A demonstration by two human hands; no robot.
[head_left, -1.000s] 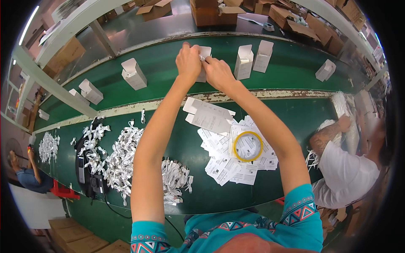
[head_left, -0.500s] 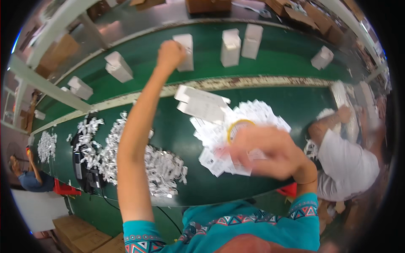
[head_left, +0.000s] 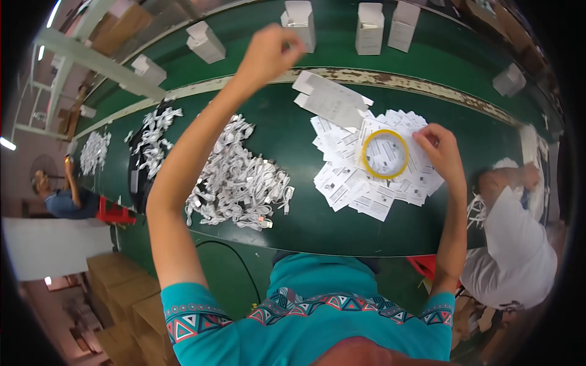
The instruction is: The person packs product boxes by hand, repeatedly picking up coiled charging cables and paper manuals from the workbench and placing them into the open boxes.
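Note:
My left hand is raised over the far side of the bench, its fingers curled together and nothing visible in them. Just beyond it an upright white carton with a raised flap stands on the green belt. My right hand is at the right edge of a fanned pile of printed leaflets, thumb and fingertips pinched on a leaflet. Beside that hand, a yellow-rimmed roll of clear tape lies on the pile. A flattened white carton touches the pile's far left edge.
Heaped white coiled cables cover the bench left of the leaflets. More cartons stand along the belt behind a worn ledge. A person in white sits at right, another in blue far left. Brown boxes are stacked below.
My left hand has come away from the upright carton. My right hand has moved off the tape roll to the leaflets' right edge. The view has tilted downward.

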